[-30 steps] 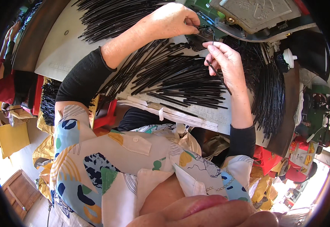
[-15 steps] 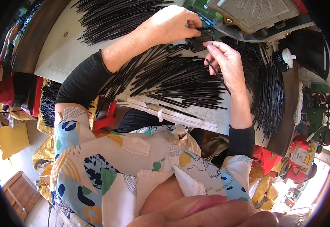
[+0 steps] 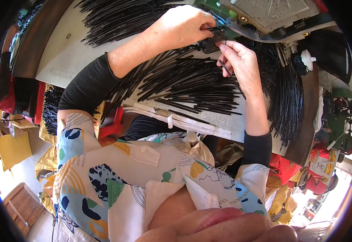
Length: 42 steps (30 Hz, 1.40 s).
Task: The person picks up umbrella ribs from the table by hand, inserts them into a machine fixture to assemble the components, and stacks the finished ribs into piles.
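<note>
My left hand reaches to the front of a green machine with a grey metal cover. Its thumb and fingertips are closed in a pinch on the end of a thin black strip. Just to the right, my right hand is closed around a narrow black strip, whose tail runs down along the palm to the wrist. Between the two hands lies a dark plate at the machine's working spot. Whether both hands hold one and the same strip cannot be made out.
Bundles of black strips lie at the back left, below my hands and hanging over the right. They rest on a pale tabletop with wooden edging. A white knob stands at right; red bags sit beneath.
Both hands stay at the machine with almost the same grip. The right hand has shifted very slightly left; at the far left, another person's arm has moved.
</note>
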{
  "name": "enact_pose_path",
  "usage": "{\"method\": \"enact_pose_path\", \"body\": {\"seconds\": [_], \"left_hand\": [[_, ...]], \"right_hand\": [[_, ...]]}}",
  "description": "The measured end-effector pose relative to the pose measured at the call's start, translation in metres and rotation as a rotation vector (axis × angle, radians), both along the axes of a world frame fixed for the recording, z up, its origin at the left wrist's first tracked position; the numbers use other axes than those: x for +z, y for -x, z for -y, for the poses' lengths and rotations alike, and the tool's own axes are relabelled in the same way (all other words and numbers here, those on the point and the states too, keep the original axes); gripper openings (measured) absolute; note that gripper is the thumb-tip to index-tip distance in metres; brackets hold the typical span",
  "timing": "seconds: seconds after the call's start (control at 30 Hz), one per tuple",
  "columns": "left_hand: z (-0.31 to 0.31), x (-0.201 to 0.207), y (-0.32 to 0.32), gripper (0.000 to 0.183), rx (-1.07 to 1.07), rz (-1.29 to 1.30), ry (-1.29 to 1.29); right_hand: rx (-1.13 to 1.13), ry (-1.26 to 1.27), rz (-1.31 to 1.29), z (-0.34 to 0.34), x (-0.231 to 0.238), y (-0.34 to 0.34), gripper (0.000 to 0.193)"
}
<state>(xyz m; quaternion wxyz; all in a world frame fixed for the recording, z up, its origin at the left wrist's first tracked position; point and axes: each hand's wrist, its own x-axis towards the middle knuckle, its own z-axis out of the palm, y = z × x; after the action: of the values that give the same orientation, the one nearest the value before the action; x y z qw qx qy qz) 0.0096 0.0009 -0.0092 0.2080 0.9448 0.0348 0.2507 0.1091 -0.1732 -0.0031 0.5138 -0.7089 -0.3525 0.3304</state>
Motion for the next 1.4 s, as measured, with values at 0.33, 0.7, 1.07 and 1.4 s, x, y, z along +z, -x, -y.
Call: {"method": "enact_pose_path", "body": {"seconds": [0.33, 0.7, 1.07, 1.4], "left_hand": [[-0.011, 0.005, -0.002, 0.029, -0.218, -0.318, 0.726], [0.003, 0.010, 0.003, 0.027, -0.266, -0.310, 0.644], [0.001, 0.002, 0.001, 0.029, -0.312, -0.481, 0.662], [-0.005, 0.010, 0.001, 0.033, -0.270, -0.432, 0.643]], "right_hand": [[0.035, -0.029, -0.140, 0.002, 0.001, -0.005, 0.028], [0.375, 0.099, -0.248, 0.006, 0.007, 0.010, 0.026], [0.105, -0.054, -0.303, 0.011, -0.009, -0.024, 0.027], [0.106, -0.300, -0.557, 0.014, -0.022, -0.043, 0.026]]}}
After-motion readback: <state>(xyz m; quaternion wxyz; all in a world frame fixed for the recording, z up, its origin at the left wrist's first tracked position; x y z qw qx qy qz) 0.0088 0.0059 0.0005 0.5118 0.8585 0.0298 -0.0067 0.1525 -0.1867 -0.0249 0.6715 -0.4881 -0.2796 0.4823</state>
